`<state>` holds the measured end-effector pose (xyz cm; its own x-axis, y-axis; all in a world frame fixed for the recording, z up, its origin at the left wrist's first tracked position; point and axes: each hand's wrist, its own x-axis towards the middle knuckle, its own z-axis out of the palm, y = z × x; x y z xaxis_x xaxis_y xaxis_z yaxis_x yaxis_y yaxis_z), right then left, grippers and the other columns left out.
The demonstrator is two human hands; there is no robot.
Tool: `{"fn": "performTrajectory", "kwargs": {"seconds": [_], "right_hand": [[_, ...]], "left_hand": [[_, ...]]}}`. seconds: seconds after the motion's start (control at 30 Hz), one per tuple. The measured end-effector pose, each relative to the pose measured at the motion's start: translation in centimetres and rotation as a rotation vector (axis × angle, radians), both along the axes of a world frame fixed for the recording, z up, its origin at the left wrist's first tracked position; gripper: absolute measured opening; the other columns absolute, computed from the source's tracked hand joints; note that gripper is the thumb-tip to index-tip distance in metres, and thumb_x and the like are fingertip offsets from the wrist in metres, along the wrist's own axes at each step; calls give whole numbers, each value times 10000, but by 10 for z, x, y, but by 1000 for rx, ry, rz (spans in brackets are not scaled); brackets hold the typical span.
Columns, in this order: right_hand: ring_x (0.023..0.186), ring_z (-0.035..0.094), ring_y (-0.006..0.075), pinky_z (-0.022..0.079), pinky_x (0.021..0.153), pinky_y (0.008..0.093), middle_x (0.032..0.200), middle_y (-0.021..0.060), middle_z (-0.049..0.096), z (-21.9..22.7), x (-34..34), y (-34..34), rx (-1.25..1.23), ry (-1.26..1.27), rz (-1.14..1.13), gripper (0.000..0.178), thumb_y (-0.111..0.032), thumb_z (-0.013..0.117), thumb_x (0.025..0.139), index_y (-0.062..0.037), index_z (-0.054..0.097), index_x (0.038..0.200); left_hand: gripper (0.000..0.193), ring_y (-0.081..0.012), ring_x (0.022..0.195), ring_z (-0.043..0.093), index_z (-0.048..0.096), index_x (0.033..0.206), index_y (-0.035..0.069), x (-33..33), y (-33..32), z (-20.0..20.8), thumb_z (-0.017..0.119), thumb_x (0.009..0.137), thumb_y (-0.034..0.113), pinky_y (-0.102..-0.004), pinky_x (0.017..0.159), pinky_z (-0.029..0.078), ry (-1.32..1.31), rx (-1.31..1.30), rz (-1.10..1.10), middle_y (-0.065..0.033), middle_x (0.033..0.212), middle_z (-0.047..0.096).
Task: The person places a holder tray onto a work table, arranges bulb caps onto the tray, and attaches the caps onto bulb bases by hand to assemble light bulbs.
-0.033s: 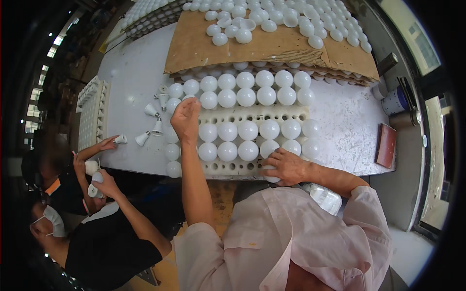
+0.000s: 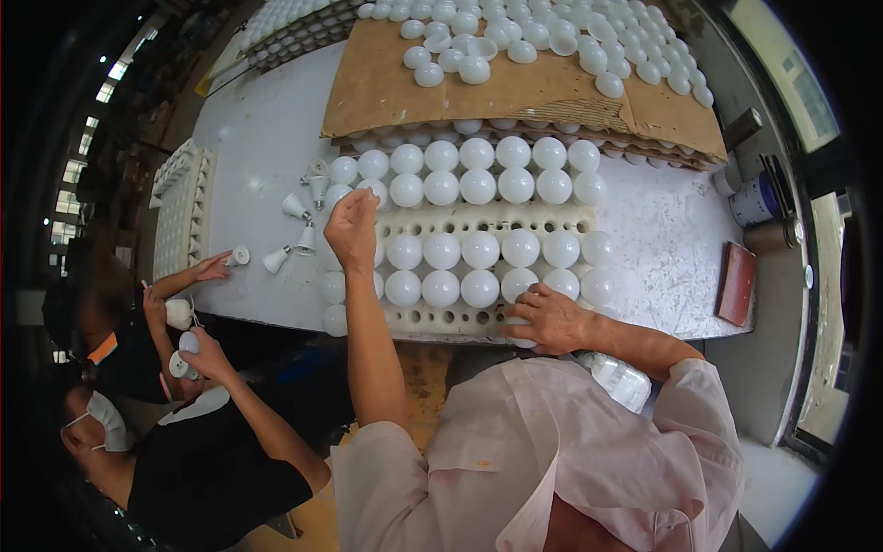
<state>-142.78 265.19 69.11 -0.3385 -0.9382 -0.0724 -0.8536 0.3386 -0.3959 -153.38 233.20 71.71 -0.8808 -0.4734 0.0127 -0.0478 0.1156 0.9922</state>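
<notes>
Rows of light bulbs with round white globes stand in off-white perforated trays on the table. My left hand is raised at the left end of the rows, fingers curled together, beside a globe in the back tray. Whatever its fingers may hold is hidden. My right hand is at the near edge of the front tray, its fingers bent round a white bulb that shows only partly beneath them. Two bare rows of holes show in the trays.
Loose white bulb bases lie left of the trays. Cardboard behind carries many white domes. Two co-workers sit at left, one holding a dome and base. At right are a dark red flat object and a dark blue can.
The whole scene sits slightly further right in the picture. My two hands keep nearly the same pose, and no bulb has visibly changed place.
</notes>
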Motion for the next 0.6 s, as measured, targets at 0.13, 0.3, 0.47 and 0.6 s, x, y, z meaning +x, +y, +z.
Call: {"fn": "performTrajectory", "kwargs": {"seconds": [0.13, 0.3, 0.47, 0.6], "right_hand": [[1122, 474, 237, 253, 1090, 534, 1167, 69, 529, 5, 2, -6, 22, 113, 32, 658, -308, 783, 640, -194, 535, 1239], [1090, 493, 221, 262, 1090, 566, 1157, 53, 538, 6, 0, -15, -105, 44, -25, 650, -315, 812, 579, -193, 589, 1177], [1118, 481, 214, 263, 1088, 569, 1180, 29, 537, 13, -5, -28, -6, 22, -50, 681, -340, 816, 561, -207, 589, 1188], [1227, 429, 222, 249, 1092, 569, 1186, 31, 535, 3, -2, -28, 120, 41, -102, 599, -319, 802, 593, -201, 616, 1150]], "left_hand": [[231, -168, 869, 669, 616, 1052, -41, -1, -89, -44, 651, 863, 87, -237, 689, 476, -1, -52, 189, -131, 990, 688], [293, -245, 964, 653, 610, 1087, -43, 2, -219, -80, 646, 814, 56, -303, 844, 494, -278, -452, 327, -168, 1073, 667], [634, -333, 1251, 462, 577, 1185, -25, -27, -240, -110, 729, 739, 400, -422, 1011, 411, -866, -996, 26, -211, 1328, 503], [607, -321, 1241, 443, 644, 1079, -7, -49, -246, -131, 705, 742, 494, -434, 1041, 355, -986, -1162, 3, -159, 1272, 542]]}}
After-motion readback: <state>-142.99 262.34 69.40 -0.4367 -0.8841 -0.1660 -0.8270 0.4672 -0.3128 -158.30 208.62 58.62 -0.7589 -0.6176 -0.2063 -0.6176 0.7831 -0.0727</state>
